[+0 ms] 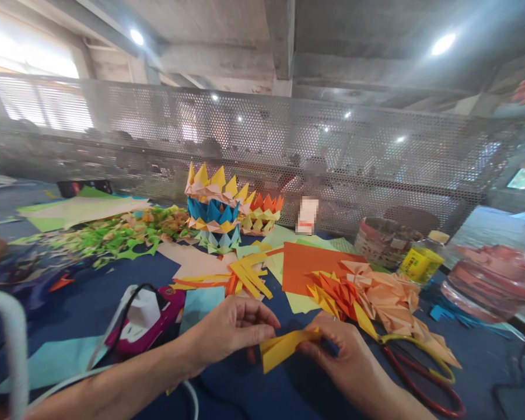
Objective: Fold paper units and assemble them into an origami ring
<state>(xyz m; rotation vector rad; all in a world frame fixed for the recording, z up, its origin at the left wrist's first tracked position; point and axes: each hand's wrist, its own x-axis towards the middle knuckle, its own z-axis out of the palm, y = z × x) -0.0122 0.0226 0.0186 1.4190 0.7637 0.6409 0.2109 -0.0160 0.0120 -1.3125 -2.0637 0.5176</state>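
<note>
A folded strip of yellow paper [282,348] is held between both hands low in the middle of the view. My left hand [231,332] pinches its left end with thumb and fingers closed. My right hand [343,356] grips the right end, fingers curled round it. Just beyond the hands lies a pile of folded orange, yellow and peach paper pieces [367,294] on an orange sheet [306,265]. Loose yellow and orange paper strips [245,277] lie to the left of that pile.
A stack of folded paper crowns [216,210] stands mid-table on the blue tabletop [91,291]. Red-and-yellow scissors [420,364] lie by my right wrist. A pink glue gun [151,318] with cable is left. Green paper scraps [114,233], a glue bottle [422,259] and round containers [490,283] surround them; a perforated metal screen [262,151] backs the table.
</note>
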